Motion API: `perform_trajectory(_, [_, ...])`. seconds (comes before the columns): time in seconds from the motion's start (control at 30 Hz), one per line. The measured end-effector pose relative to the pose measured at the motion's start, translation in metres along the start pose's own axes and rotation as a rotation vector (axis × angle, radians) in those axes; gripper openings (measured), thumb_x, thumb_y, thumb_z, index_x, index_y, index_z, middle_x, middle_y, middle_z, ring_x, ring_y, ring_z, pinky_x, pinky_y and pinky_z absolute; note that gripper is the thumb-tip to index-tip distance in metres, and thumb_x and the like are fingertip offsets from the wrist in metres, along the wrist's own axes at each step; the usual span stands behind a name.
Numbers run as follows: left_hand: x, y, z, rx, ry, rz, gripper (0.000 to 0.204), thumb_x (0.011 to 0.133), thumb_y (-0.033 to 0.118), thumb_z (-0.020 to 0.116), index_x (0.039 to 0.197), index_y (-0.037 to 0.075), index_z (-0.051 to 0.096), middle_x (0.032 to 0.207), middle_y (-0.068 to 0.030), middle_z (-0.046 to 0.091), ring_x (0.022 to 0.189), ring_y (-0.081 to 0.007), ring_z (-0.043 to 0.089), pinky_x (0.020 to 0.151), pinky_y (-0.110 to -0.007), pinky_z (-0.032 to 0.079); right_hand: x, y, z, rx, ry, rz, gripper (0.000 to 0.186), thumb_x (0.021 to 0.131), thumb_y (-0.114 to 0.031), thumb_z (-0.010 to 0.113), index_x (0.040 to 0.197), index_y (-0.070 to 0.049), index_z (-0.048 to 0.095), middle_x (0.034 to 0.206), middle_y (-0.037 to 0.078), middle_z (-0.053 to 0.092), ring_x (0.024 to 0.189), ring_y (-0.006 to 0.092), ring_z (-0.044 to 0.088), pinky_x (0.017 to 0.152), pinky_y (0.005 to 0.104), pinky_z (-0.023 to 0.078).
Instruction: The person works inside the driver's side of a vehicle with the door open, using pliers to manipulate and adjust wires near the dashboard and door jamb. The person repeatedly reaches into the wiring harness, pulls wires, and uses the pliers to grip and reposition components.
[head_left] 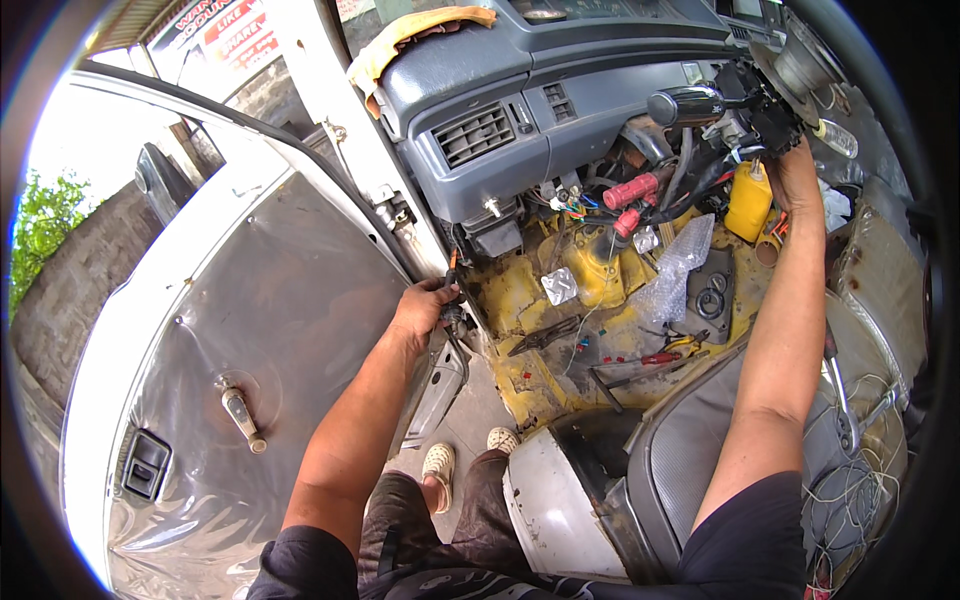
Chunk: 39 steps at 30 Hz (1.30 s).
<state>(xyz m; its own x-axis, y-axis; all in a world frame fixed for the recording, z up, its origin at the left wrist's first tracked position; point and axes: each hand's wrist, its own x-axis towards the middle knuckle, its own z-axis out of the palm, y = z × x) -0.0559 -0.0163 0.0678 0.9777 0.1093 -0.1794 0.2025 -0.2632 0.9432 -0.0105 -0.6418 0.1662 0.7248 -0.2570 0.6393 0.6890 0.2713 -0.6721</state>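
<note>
Column (752,108): steady it gently; right hand (797,182) reaches its underside, grip hidden, cannot tell.
Wires (572,207): below the dash (600,95), best kept unsnagged.
Orange-ended piece (452,268): near the pillar (412,232), left hand (425,304) closed round it; pinch lightly.

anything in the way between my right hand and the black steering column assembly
Nothing visible: your right hand is right up at the black steering column assembly, fingertips hidden. The yellow bottle is just left of your hand, beside that path rather than across it.
</note>
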Motion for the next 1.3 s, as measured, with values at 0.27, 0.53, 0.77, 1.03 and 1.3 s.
perform_trajectory(0.27, [-0.001, -0.001, 0.003, -0.069, -0.019, 0.006, 0.027, 0.102, 0.022, 0.072, 0.126, 0.008, 0.071, 0.100, -0.0005, 0.078, 0.083, -0.0115, 0.069, 0.069, -0.031, 0.050, -0.013, -0.018, 0.018, -0.393, 0.108, -0.088, 0.034, 0.091, 0.005, 0.067, 0.123, -0.001, 0.075, 0.113, 0.006, 0.078, 0.099, 0.0140, 0.071, 0.094, 0.0297, 0.053])
perform_trajectory(0.53, [0.001, 0.000, 0.002, -0.046, -0.024, 0.015, 0.031, 0.102, 0.020, 0.071, 0.129, 0.005, 0.069, 0.102, -0.0025, 0.078, 0.083, -0.0122, 0.071, 0.066, -0.030, 0.052, -0.024, -0.032, 0.035, -0.792, 0.113, -0.287, 0.026, 0.092, 0.002, 0.067, 0.115, 0.001, 0.078, 0.107, 0.004, 0.079, 0.094, 0.0122, 0.068, 0.090, 0.0299, 0.052])
perform_trajectory(0.77, [0.001, 0.000, 0.002, -0.202, -0.080, 0.018, 0.025, 0.102, 0.012, 0.071, 0.123, -0.002, 0.067, 0.094, -0.0083, 0.075, 0.077, -0.0177, 0.073, 0.063, -0.034, 0.062, -0.015, -0.025, 0.017, -0.811, 0.116, -0.217, 0.023, 0.097, -0.006, 0.067, 0.117, 0.000, 0.077, 0.106, 0.002, 0.079, 0.094, 0.0118, 0.067, 0.088, 0.0310, 0.052])
perform_trajectory(1.03, [0.001, 0.001, 0.004, -0.197, -0.054, 0.016, 0.021, 0.103, 0.012, 0.070, 0.119, -0.002, 0.067, 0.094, -0.0087, 0.076, 0.074, -0.0186, 0.073, 0.062, -0.034, 0.063, -0.013, -0.014, 0.010, -0.471, 0.047, -0.079, 0.028, 0.100, -0.007, 0.063, 0.124, -0.002, 0.075, 0.112, 0.002, 0.077, 0.098, 0.0116, 0.068, 0.092, 0.0281, 0.052])
perform_trajectory(1.3, [-0.002, 0.002, 0.004, -0.146, -0.060, 0.012, 0.022, 0.103, 0.014, 0.071, 0.121, 0.001, 0.069, 0.095, -0.0052, 0.077, 0.075, -0.0134, 0.073, 0.060, -0.031, 0.060, -0.014, -0.015, 0.013, -0.553, 0.095, -0.106, 0.029, 0.098, -0.005, 0.058, 0.122, -0.001, 0.075, 0.111, 0.003, 0.077, 0.097, 0.0119, 0.067, 0.090, 0.0278, 0.051])
